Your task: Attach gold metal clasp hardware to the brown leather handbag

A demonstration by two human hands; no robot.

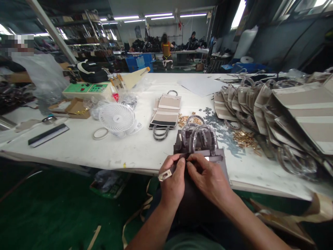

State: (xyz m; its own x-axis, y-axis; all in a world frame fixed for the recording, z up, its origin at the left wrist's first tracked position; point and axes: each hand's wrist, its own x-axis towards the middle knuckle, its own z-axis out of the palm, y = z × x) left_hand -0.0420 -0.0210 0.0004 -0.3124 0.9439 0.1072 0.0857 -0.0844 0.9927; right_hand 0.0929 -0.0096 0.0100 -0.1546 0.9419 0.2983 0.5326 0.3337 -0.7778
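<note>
Left hand (173, 177) was curled closed on a metal-tipped strap (168, 173); right hand (206, 173) pinched, its hold unclear. Handbag (220, 155) seemed light, semi-stiff; wrapped handles (213, 139) looked slippery, body surer.

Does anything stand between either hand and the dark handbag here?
Nothing visible does. The left hand holds a metal-tipped strap at the dark handbag, and the right hand works close beside it. The bag's wrapped handles rise just beyond both hands, not between. What the right fingertips pinch is too small to tell.
</note>
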